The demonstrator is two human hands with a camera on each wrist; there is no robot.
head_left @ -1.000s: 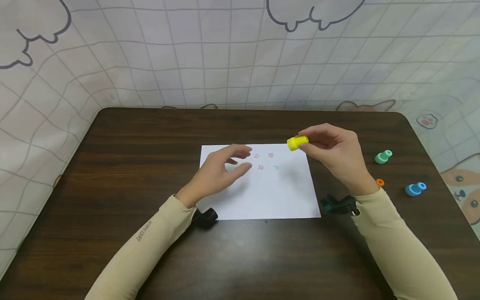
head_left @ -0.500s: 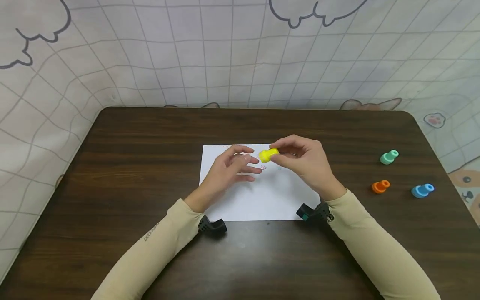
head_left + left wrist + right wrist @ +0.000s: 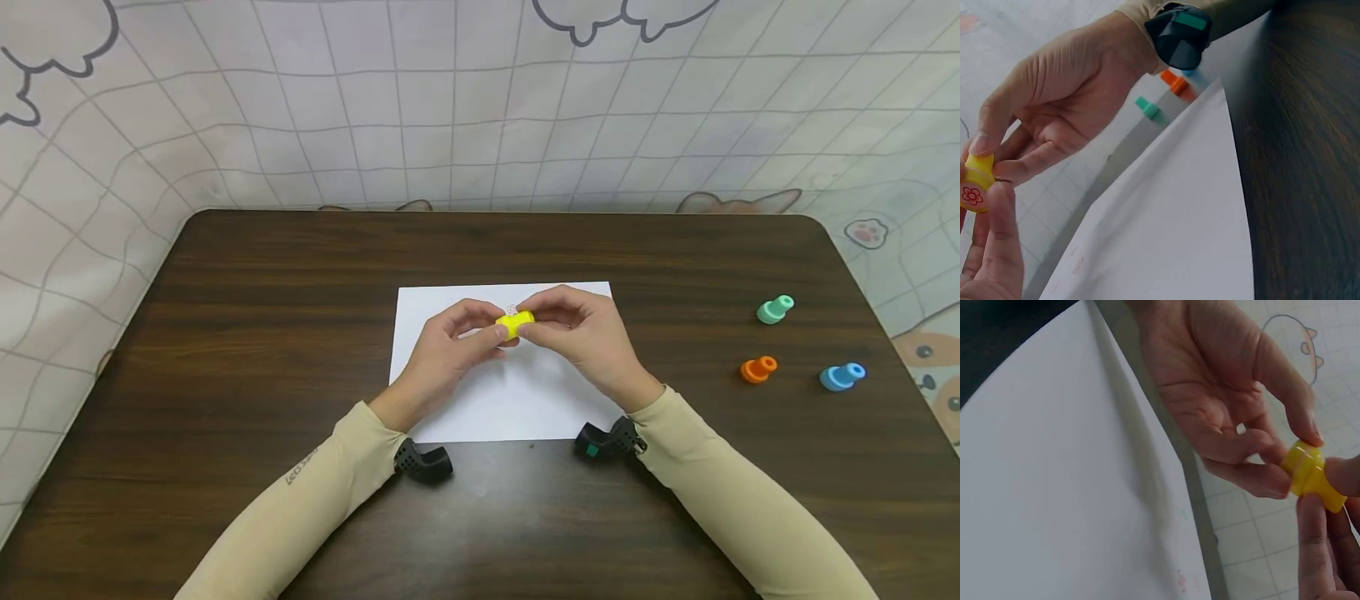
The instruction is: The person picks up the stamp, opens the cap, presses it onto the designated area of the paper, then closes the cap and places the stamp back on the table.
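A small yellow stamp (image 3: pixel 516 323) is held above a white sheet of paper (image 3: pixel 517 408), between both hands. My left hand (image 3: pixel 450 350) pinches its wide end with thumb and fingers. At the narrow handle end, my right hand (image 3: pixel 592 337) pinches it. A red flower shows on the round wide end of the stamp (image 3: pixel 975 190) in the left wrist view. The right wrist view shows the stamp (image 3: pixel 1307 472) from the side, with a seam around its wide part. Small red prints on the paper are mostly hidden by the hands.
On the dark wooden table (image 3: pixel 285 333), to the right of the paper, stand a green stamp (image 3: pixel 775 309), an orange stamp (image 3: pixel 758 369) and a blue stamp (image 3: pixel 842 377). A grid-patterned cloth (image 3: pixel 427 108) hangs behind the table.
My right hand has carried the yellow stamp leftward and slightly down to my left hand. The left hand's spread fingers have closed on its wide end.
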